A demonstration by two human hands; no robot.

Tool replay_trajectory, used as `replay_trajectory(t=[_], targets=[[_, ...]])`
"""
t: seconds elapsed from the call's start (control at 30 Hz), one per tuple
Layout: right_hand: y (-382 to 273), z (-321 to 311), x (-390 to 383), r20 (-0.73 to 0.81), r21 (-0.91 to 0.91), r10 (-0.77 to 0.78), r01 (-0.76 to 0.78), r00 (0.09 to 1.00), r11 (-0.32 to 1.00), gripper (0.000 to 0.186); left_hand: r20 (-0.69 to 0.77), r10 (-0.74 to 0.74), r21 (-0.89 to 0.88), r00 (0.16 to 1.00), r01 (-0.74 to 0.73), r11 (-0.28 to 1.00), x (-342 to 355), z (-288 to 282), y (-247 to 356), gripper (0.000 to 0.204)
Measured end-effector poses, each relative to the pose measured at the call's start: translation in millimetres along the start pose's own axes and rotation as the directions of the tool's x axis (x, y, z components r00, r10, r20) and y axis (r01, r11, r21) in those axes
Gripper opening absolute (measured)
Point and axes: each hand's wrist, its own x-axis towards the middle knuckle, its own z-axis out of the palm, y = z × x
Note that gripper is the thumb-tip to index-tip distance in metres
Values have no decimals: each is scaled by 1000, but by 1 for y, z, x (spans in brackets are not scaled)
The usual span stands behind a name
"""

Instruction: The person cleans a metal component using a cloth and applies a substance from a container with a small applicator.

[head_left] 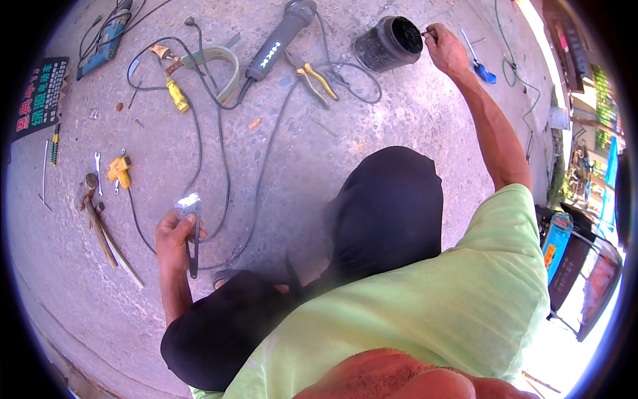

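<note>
My left hand [174, 241] is closed around a flat grey piece [194, 229] with a long narrow arm and a bright silvery end; its exact kind does not show. At the far right, my right hand [446, 50] is closed in a pinch at the mouth of a dark jar [380, 50]. A thin dark stick-like thing runs from those fingers into the opening, and its far end is hidden inside. The jar is tilted, its mouth facing right, with black stuff within. Left of it lie yellow-handled pliers [316, 81] and a long black power tool [280, 43].
Cables loop across the concrete floor around a yellow connector [177, 96] and a pale curved strip [226, 73]. To the left are a hammer [100, 223], a yellow plug [120, 170], a wrench [98, 174], a dark sign [41, 96] and a blue power tool [109, 36]. A blue-handled tool [484, 73] lies right.
</note>
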Motion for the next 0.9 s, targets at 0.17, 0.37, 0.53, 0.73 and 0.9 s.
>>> replay_trajectory(t=[0.17,0.37,0.53,0.73,0.9], targets=[[0,-3,-2,-8,33,11,-11,1000,999,30,0,1,13,1000,-1,1000,0,1,1,24],[0,-3,-4,-27,52,2,-1,1000,999,30,2,1,11,1000,-1,1000,0,1,0,22],[-2,-1,-3,-12,42,19,-19,1000,999,29,3,4,18,1000,-4,1000,0,-1,0,22],[6,4,-2,-4,-7,9,-9,1000,1000,31,4,9,1,1000,-9,1000,2,-3,-5,21],[5,2,-2,15,50,89,-90,996,995,32,11,10,17,1000,-11,1000,2,-2,-4,22]])
